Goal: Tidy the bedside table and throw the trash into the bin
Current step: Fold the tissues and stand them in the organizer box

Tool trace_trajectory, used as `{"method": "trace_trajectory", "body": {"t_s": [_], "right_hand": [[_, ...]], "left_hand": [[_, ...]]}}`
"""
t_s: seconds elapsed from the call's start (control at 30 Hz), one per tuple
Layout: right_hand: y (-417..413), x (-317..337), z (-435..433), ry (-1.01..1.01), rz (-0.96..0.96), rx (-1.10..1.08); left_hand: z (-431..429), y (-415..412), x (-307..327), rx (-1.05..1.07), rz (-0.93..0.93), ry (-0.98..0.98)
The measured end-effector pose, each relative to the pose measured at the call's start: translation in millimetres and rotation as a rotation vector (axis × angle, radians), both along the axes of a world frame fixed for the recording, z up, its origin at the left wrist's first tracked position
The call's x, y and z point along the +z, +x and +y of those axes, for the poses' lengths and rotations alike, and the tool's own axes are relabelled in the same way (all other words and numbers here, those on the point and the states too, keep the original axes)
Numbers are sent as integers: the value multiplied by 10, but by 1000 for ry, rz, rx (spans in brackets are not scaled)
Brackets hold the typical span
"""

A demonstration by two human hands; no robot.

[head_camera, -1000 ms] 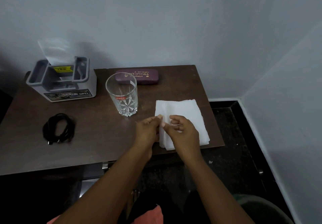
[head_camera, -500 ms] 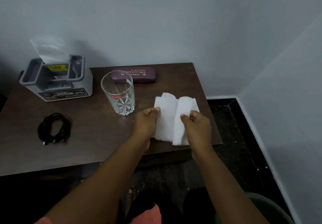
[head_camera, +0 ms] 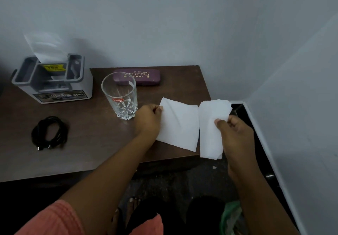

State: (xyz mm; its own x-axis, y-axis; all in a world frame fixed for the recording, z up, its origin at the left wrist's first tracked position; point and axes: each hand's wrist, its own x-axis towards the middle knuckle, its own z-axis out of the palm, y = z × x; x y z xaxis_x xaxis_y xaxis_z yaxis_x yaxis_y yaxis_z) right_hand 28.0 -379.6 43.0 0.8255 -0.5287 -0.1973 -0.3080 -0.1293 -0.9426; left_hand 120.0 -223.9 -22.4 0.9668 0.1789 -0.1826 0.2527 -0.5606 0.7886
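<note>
Table point(head_camera: 82, 143) across left and centre of frame. Grey organiser box point(head_camera: 53, 81) upper left. White tissue sheet point(head_camera: 180, 125) centre, over table's right end; left hand point(head_camera: 148, 119) fingers pinch its left edge. Second tissue sheet point(head_camera: 210, 125) just right, past table edge, gripped by right hand point(head_camera: 236, 134) fingers. Glass point(head_camera: 119, 95), purple spectacle case point(head_camera: 137, 76), black cable point(head_camera: 49, 133) left of sheets.

I have single view: head camera, wide-angle, worn by person at table point(head_camera: 87, 143) front edge. Faces forward and down, close over table top. Wall point(head_camera: 182, 24) corner closes far side; floor point(head_camera: 182, 180) shows along bottom and right.
</note>
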Motion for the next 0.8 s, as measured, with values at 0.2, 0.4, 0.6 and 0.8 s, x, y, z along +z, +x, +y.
{"method": "trace_trajectory", "body": {"t_s": [0.2,0.4,0.6,0.8], "right_hand": [[-29,74,-40,-103,-52,-9],[-72,95,-56,-148,-62,-7],[-91,168,-98,-213,-94,-5],[-110,182,-104,-231,-83,5]], "left_hand": [[35,-40,-31,-12,-93,1],[77,-43,-64,29,-50,-22],[38,-244,72,-28,-177,210],[-31,-472,-99,-340,-388,650]]}}
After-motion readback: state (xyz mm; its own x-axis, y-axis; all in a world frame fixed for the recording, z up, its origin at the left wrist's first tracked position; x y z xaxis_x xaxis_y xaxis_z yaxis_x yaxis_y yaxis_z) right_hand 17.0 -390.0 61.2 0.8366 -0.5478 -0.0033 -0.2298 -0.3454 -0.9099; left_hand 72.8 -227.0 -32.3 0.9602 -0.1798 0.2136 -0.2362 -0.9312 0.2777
